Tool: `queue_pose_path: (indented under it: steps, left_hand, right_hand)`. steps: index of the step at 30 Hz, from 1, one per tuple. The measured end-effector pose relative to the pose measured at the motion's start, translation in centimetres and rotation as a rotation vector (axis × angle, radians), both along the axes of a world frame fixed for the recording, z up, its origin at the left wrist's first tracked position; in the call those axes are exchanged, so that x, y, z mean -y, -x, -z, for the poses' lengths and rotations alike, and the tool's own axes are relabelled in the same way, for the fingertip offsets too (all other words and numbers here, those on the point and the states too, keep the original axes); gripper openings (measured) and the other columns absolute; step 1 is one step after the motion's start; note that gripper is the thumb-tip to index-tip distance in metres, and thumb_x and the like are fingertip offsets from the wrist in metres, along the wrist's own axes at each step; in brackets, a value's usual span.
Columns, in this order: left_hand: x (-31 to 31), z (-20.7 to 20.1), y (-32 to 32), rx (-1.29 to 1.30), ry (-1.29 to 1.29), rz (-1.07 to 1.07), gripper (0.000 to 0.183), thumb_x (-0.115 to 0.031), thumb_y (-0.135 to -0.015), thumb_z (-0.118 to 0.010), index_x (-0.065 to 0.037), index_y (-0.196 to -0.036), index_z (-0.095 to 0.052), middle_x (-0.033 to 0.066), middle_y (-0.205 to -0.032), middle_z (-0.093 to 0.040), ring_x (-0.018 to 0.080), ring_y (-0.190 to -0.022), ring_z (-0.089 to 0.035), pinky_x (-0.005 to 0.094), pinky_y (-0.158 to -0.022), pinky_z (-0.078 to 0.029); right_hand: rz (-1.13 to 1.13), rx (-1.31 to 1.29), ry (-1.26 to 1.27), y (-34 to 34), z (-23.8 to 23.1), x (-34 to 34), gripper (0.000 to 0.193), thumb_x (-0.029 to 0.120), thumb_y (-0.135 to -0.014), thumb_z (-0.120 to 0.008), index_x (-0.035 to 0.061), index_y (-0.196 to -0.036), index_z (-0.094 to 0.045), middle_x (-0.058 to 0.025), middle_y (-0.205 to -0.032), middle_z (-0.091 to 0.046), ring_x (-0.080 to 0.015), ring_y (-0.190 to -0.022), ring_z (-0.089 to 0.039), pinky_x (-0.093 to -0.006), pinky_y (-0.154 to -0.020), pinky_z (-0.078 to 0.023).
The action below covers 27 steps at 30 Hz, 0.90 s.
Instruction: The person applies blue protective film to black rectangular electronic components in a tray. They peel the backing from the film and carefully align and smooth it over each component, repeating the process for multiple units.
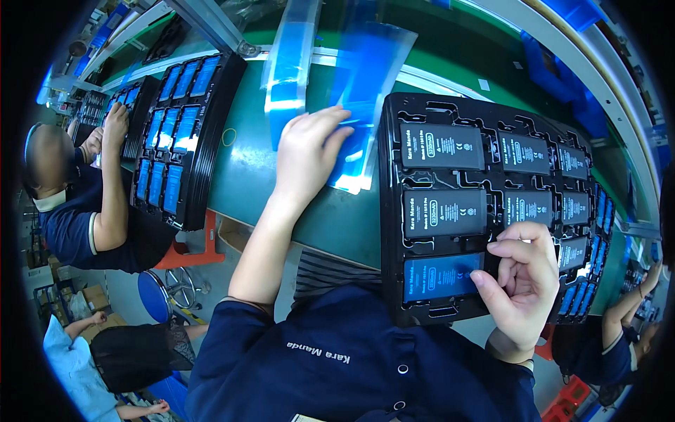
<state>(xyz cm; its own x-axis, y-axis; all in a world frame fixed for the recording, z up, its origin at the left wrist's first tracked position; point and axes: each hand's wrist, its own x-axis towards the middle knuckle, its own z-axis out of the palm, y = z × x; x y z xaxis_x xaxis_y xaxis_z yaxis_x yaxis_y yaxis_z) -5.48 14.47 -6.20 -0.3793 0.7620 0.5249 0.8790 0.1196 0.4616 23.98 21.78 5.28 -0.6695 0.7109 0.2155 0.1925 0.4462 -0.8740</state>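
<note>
My left hand (307, 153) reaches over a loose pile of clear-and-blue film strips (351, 158) on the table. Its thumb and fingertips close at the edge of one strip, whose far part is blurred. A black moulded tray (436, 244) full of flat phone batteries is on my right. My right hand (524, 278) hovers over the tray's near part, fingers curled but apart from the thumb, with nothing visible between them. The thumb tip is by the edge of a blue-covered battery (441, 276). Uncovered dark grey batteries (443, 211) fill the slots beyond it.
Another film stack (290, 70) lies left of the pile. A co-worker at the left (91, 190) handles blue-covered batteries beside stacked black trays (200, 165). A rubber band (229, 136) lies on the green table (246, 172). A blue stool (155, 297) stands behind left; another person works at far right.
</note>
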Motion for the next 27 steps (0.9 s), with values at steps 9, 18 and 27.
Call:
queue_pose_path:
  steps: [9, 18, 27]
  left_hand:
    - [3.2, -8.5, -8.7, -0.004, -0.451, 0.310, 0.032, 0.006, -0.065, -0.071, -0.002, -0.095, -0.063, 0.0161, -0.098, -0.067, 0.0272, -0.080, -0.067, 0.0334, -0.068, -0.054]
    - [1.5, -10.1, -8.5, -0.054, -0.308, 0.680, 0.020, -0.017, -0.064, -0.071, -0.003, -0.077, -0.065, 0.0113, -0.086, -0.067, 0.0245, -0.074, -0.065, 0.0328, -0.066, -0.055]
    - [-5.6, -8.0, -2.6, 0.578, -0.491, 0.664, 0.071, -0.062, -0.089, -0.042, 0.004, -0.083, -0.067, 0.0176, -0.086, -0.067, 0.0302, -0.081, -0.065, 0.0351, -0.073, -0.051]
  right_hand:
    - [-0.120, -0.168, -0.672, 2.2, -1.1, -0.3, 0.038, 0.006, -0.059, -0.079, 0.0060, -0.095, -0.066, -0.0134, -0.100, -0.060, -0.0278, -0.086, -0.058, -0.0347, -0.071, -0.049]
    - [-0.288, 0.081, -0.787, 2.3, -3.3, -1.0, 0.027, 0.003, -0.059, -0.070, 0.0011, -0.086, -0.068, -0.0124, -0.093, -0.068, -0.0298, -0.088, -0.065, -0.0428, -0.081, -0.050]
    - [-0.068, -0.147, -0.434, 0.9, -6.5, -6.0, 0.019, -0.003, -0.076, -0.057, -0.0019, -0.094, -0.062, -0.0167, -0.101, -0.060, -0.0231, -0.094, -0.058, -0.0318, -0.081, -0.046]
